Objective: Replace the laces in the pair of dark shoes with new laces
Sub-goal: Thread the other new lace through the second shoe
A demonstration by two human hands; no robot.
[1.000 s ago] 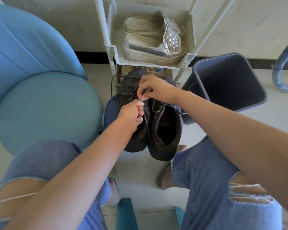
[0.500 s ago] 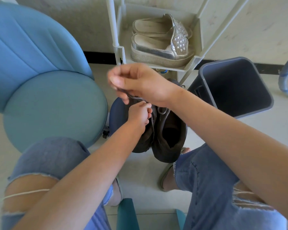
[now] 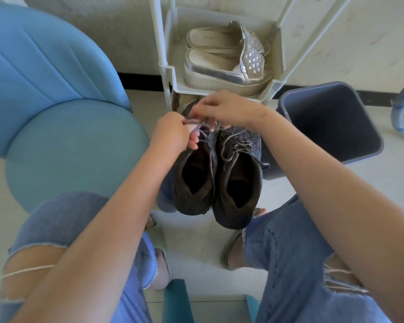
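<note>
Two dark brown shoes stand side by side on a small blue stool between my knees, the left shoe (image 3: 194,180) and the right shoe (image 3: 239,183). A grey-brown lace (image 3: 197,124) runs from the left shoe's front eyelets. My left hand (image 3: 173,134) pinches this lace above the shoe's tongue. My right hand (image 3: 226,110) hovers over the toe of the left shoe, and its fingertips pinch the same lace. The right shoe is laced, with its lace (image 3: 239,144) lying loose across the tongue.
A white shoe rack (image 3: 170,73) holds a pair of silver platform slippers (image 3: 226,61) just behind the shoes. A grey bin (image 3: 331,122) stands at the right, and a blue chair (image 3: 56,113) at the left. My knees in torn jeans flank the stool.
My right hand has dropped from its raised pull near the camera back down to the toe of the left shoe. My left hand has stayed on the lace.
</note>
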